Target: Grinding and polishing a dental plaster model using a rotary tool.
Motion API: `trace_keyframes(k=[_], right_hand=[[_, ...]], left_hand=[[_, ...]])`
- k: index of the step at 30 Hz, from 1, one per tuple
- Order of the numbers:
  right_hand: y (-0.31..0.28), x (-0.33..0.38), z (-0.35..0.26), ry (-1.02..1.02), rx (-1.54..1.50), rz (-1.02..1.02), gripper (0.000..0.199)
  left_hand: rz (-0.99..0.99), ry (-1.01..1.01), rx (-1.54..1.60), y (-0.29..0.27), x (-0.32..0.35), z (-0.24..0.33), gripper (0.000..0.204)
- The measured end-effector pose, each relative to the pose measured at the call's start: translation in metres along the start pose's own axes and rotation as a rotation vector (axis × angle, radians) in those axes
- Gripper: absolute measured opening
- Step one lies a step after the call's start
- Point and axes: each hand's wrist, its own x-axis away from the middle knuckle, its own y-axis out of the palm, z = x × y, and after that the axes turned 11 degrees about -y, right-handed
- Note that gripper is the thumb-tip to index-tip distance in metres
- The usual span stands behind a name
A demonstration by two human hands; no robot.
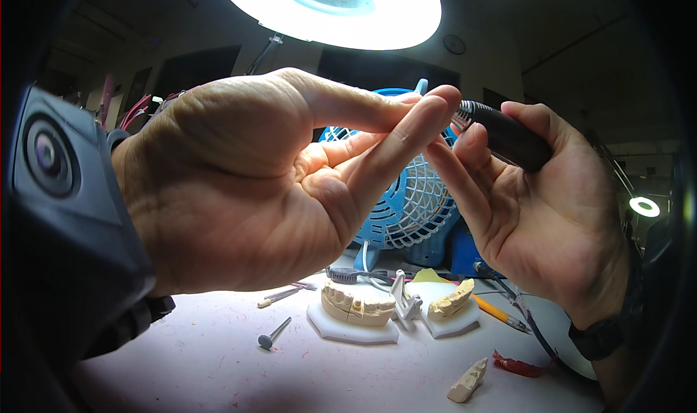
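Note:
My left hand (283,166) is raised at centre left with thumb and fingertips pressed together. Whatever they pinch is hidden behind the fingers. Close beside those fingertips, my right hand (541,188) wraps round a dark, thick-handled tool (508,133) with a metal coil at its neck. The tool's tip is out of sight behind the left fingers. Below the hands stand a plaster dental model (356,308) on a white base and a smaller model part (451,302), with a white plastic hinge (404,300) between them. A loose plaster tooth piece (468,380) lies nearer me.
A lit magnifier lamp (414,17) hangs overhead. Behind the hands stands a blue fan (417,202). On the bench lie a dark brush (345,275), an orange pencil (497,311), a red scrap (517,365) and a round-headed metal pin (274,334). A dark cable (537,329) runs along the right.

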Motion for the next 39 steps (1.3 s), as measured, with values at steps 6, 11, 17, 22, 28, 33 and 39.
trace_keyframes(k=[6,11,17,22,28,33,39], right_hand=[[0.014,0.01,0.009,-0.087,0.005,0.162,0.037],[0.029,0.019,0.021,-0.326,0.256,0.103,0.04],[0.025,0.009,0.011,-0.238,0.213,-0.058,0.04],[0.012,0.004,0.007,-0.244,0.222,-0.113,0.039],[0.02,0.015,0.01,-0.254,0.174,-0.036,0.038],[0.027,0.016,0.017,-0.324,0.205,-0.01,0.035],[0.028,0.019,0.014,-0.216,0.19,-0.057,0.031]], left_hand=[[0.006,0.016,-0.042,0.001,0.001,-0.002,0.022],[0.098,0.228,-0.175,0.007,0.002,-0.009,0.025],[0.17,0.372,-0.317,0.009,0.0,-0.014,0.031],[0.157,0.454,-0.514,0.007,0.002,-0.015,0.03],[0.165,0.466,-0.562,0.005,0.002,-0.014,0.03],[0.13,0.452,-0.528,0.004,0.0,-0.012,0.029],[0.165,0.513,-0.432,-0.001,0.0,-0.015,0.03]])
